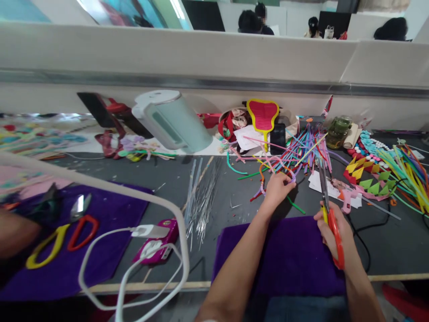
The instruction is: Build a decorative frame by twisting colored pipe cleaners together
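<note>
My right hand (335,230) is closed around scissors (323,188) with red and yellow handles. Their dark blades point away from me, toward the bundle of pipe cleaners (310,150). Over the grey tabletop, my left hand (279,187) pinches a light purple pipe cleaner (292,177) between thumb and fingers. A bent orange pipe cleaner (261,172) lies just beyond that hand, and a green one (296,205) sticks out beneath it. Below both forearms a purple cloth (301,250) covers the table's near edge.
A hot glue gun (348,197) with a dark cord lies right of the scissors. A pale green kettle (177,120) stands at the back. Thin metal wires (204,197) and a white cable (181,214) lie leftward. Other scissors (78,223) rest beside another person's arm (16,235).
</note>
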`<state>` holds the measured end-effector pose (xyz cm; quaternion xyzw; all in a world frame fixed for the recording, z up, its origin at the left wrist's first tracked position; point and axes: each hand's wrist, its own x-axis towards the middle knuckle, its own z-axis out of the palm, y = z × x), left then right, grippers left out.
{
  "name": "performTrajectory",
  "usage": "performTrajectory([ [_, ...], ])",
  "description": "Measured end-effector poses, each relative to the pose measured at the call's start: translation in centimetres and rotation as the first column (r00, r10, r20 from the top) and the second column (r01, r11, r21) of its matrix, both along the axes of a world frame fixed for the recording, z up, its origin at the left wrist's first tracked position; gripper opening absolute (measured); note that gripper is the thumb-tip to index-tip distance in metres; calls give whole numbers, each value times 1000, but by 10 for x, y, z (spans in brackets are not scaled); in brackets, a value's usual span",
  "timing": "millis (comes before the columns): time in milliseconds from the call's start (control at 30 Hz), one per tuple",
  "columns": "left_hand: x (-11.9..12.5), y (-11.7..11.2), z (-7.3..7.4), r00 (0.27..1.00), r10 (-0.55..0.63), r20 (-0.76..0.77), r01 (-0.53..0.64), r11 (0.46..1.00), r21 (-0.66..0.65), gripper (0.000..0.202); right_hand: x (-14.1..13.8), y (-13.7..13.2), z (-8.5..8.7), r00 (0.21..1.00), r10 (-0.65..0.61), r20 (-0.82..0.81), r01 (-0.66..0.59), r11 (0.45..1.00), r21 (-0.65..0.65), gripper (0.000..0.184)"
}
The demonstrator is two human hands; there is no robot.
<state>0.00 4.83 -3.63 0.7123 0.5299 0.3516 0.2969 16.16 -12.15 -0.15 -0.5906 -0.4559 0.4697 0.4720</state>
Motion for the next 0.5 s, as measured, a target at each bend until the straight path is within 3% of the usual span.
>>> performTrajectory([
  [100,-11,-8,15,923,0,385,42,994,-101,21,0,-4,-1,923,-134,361,86,986,145,53],
  [167,-16,-16,28,847,-8,532,93,987,-134,23,-4,-4,2,847,-185,499,78,971,227,57],
  [333,-26,-31,56,803,4,597,79,991,-112,20,-16,6,13,694,-231,682,69,964,256,43],
  [500,-34,-41,71,833,-135,536,150,989,16,13,-26,21,14,558,-256,789,51,960,275,48],
])
